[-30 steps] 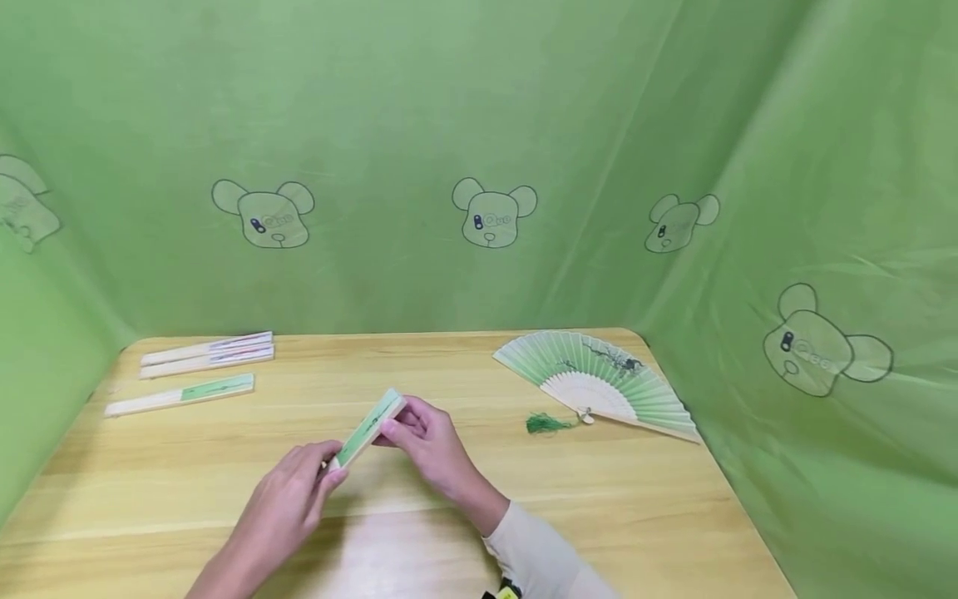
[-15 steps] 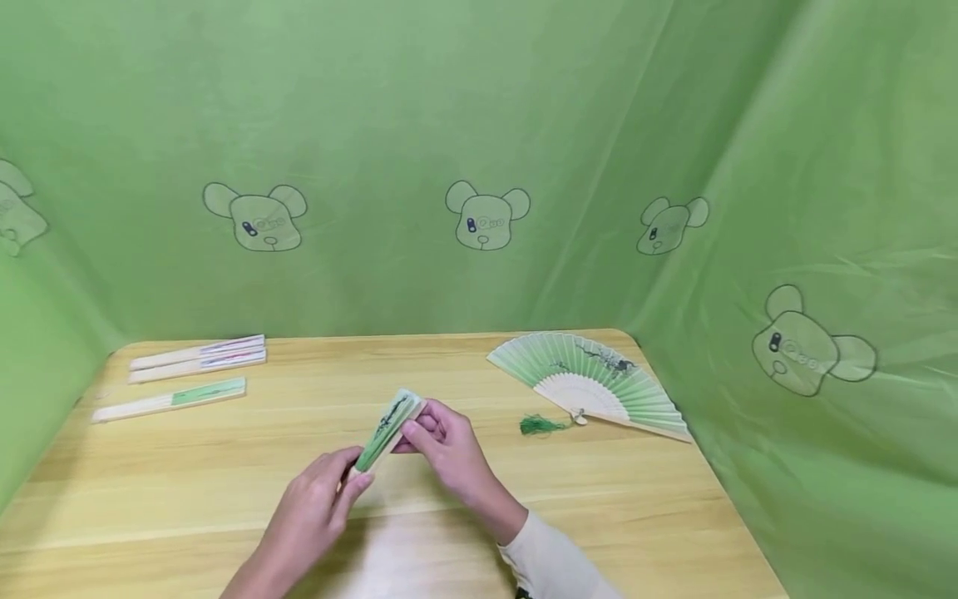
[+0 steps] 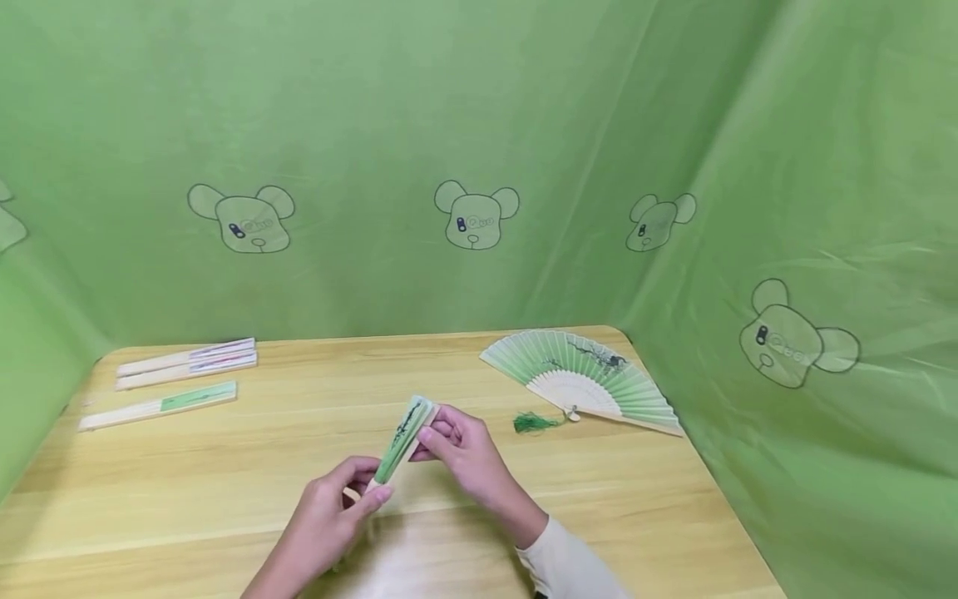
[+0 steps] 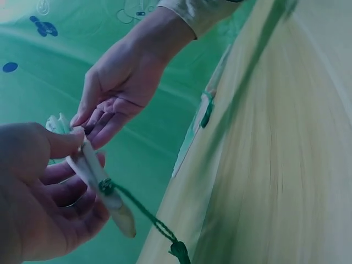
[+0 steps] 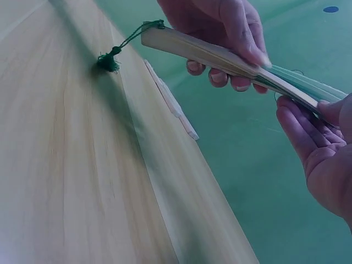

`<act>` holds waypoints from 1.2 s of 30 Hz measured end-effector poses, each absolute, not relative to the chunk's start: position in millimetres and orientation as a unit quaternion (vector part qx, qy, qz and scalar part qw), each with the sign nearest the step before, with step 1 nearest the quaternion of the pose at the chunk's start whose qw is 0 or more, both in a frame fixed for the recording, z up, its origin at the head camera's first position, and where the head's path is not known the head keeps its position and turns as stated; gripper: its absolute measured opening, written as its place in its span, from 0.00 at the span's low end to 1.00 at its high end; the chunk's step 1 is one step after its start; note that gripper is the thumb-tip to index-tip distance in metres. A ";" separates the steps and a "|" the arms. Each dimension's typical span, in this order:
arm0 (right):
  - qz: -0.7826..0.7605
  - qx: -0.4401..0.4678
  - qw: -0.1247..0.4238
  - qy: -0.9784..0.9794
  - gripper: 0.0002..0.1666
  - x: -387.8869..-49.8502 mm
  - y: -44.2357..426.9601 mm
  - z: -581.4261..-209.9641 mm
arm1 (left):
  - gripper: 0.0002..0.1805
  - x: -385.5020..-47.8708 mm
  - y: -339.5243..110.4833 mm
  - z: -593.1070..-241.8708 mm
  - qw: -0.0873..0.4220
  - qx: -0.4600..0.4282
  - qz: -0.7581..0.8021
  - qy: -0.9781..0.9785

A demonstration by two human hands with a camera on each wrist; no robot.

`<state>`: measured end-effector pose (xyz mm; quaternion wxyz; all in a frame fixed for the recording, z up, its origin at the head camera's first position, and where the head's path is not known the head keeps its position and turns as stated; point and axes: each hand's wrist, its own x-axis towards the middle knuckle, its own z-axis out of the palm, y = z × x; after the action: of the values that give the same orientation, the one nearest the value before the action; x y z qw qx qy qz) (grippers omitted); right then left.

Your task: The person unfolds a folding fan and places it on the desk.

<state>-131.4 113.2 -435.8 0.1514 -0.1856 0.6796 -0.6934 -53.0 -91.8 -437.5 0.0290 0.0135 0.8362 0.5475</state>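
Note:
A nearly folded hand fan point(image 3: 402, 441), green with a dark branch print and pale wooden ribs, slants above the table between both hands. My left hand point(image 3: 325, 512) grips its wooden lower end, thumb on one side and fingers on the other. Near the green upper end, my right hand point(image 3: 471, 457) pinches the fan's edge between thumb and fingers. The pleats stand slightly apart at the top in the head view. From the rivet end hangs a green tassel point(image 5: 108, 61), seen in the right wrist view. The left fingers partly hide the ribs.
A spread green fan point(image 3: 584, 374) with its own tassel point(image 3: 535, 423) lies at the table's back right. At the back left lie a folded green fan point(image 3: 198, 397) and two folded fans point(image 3: 187, 368) with coloured prints. Green curtains point(image 3: 359, 125) surround the wooden table point(image 3: 599, 516).
Both hands and the held fan have shifted rightward and slightly down in the head view. The fan has turned, so its printed pleats show more. The head view has swung slightly right.

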 end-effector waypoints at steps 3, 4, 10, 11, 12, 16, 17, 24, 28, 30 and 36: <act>-0.698 -0.187 0.152 0.674 0.21 -130.2 117.9 -436.3 | 0.18 -54.0 -93.2 -441.0 0.072 0.011 0.589 0.805; -0.699 -0.185 0.152 0.674 0.21 -129.6 119.4 -436.4 | 0.19 -54.3 -94.3 -442.2 0.088 0.012 0.604 0.792; -0.697 -0.177 0.158 0.677 0.22 -126.3 124.8 -436.8 | 0.25 -57.0 -101.5 -448.2 0.160 0.036 0.649 0.743; -0.697 -0.178 0.160 0.676 0.22 -125.9 125.4 -437.1 | 0.26 -57.5 -101.7 -448.8 0.166 0.037 0.650 0.741; -0.697 -0.179 0.160 0.676 0.22 -125.7 125.8 -437.4 | 0.26 -57.9 -101.9 -449.6 0.170 0.038 0.650 0.740; -0.696 -0.182 0.164 0.675 0.23 -125.0 126.8 -439.0 | 0.29 -58.3 -101.5 -453.0 0.180 0.030 0.652 0.736; -0.695 -0.181 0.166 0.676 0.23 -124.9 126.6 -439.4 | 0.29 -58.3 -101.4 -453.9 0.180 0.027 0.654 0.734; -0.697 -0.170 0.175 0.674 0.24 -123.4 126.2 -441.5 | 0.27 -57.4 -100.5 -457.6 0.178 0.015 0.668 0.722; -0.702 -0.162 0.174 0.672 0.23 -122.3 126.5 -441.6 | 0.26 -56.7 -98.3 -458.1 0.172 0.003 0.671 0.721; -0.704 -0.155 0.174 0.671 0.22 -121.7 126.4 -441.8 | 0.26 -56.3 -96.8 -458.5 0.167 -0.007 0.672 0.722; -0.715 -0.143 0.166 0.664 0.22 -119.9 125.5 -443.3 | 0.25 -55.4 -93.0 -460.3 0.152 -0.025 0.676 0.720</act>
<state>-119.9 125.5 -443.3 0.1664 -0.1431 0.6635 -0.7152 -55.4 -93.0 -460.3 0.1524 -0.0248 0.7201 0.6764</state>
